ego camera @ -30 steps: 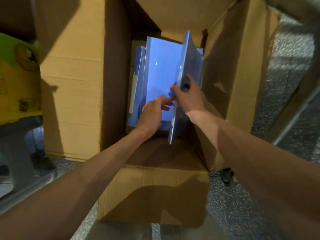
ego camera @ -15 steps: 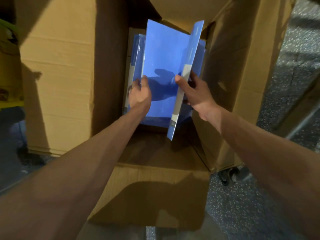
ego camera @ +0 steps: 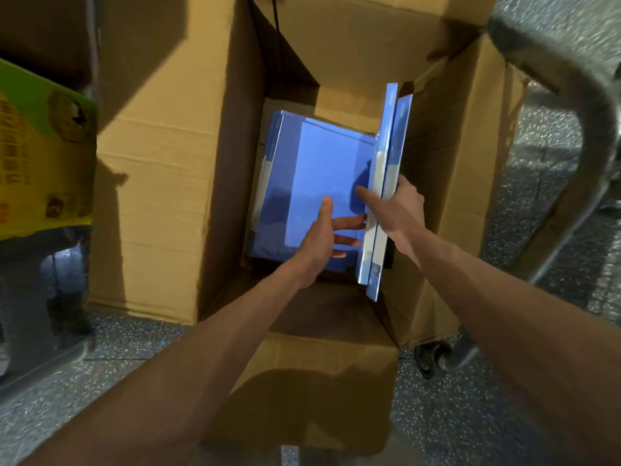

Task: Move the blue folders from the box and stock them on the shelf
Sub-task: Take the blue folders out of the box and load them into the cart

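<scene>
Box [ego camera: 161, 183]: plain tan cardboard, darker brown on the shaded inside, faint horizontal crease lines across the flaps.
Flat folders [ego camera: 322, 176] in the box: solid mid-blue, no print; a whitish strip down the left edge.
Upright folders [ego camera: 391, 146]: same blue, with a pale grey-white band along the spines.
Carton [ego camera: 40, 156] at left: yellow under a green band, dark brown print.
Floor [ego camera: 470, 415]: grey with fine white speckle.
Wheel [ego camera: 433, 359]: black.

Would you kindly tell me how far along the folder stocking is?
Done: nothing shelved in view. In hand: the right hand grips two upright folders in the box; the left hand, fingers straight, is beside them. Left: more blue folders lie flat in the box, all awaiting shelving.
</scene>
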{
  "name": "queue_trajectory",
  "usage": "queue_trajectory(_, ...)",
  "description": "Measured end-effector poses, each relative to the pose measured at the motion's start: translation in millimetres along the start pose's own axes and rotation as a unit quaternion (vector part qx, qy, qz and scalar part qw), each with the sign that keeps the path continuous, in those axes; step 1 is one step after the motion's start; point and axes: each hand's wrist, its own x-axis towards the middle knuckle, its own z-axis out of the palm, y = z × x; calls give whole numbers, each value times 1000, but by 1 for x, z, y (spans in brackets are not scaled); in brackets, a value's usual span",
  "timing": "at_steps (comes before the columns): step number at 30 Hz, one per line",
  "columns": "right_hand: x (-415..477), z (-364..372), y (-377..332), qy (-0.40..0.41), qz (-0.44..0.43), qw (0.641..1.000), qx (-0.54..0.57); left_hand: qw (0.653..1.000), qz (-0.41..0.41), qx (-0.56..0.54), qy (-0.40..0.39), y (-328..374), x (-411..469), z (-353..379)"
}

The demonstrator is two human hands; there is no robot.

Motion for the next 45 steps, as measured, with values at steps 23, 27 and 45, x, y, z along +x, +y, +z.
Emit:
queue_trajectory(23, -250, -196, -234, -234, -227, 933, -153, 559, 427, 679, 209, 245, -358, -24)
queue_trajectory(27, -317, -244, -289, -276, -281, 887, -240, 470, 465, 724, 196, 273, -444, -11)
queue_trajectory(45, -576, -363, -365, 32, -413, 810, -414, 514, 535, 635, 213, 260, -688, 11)
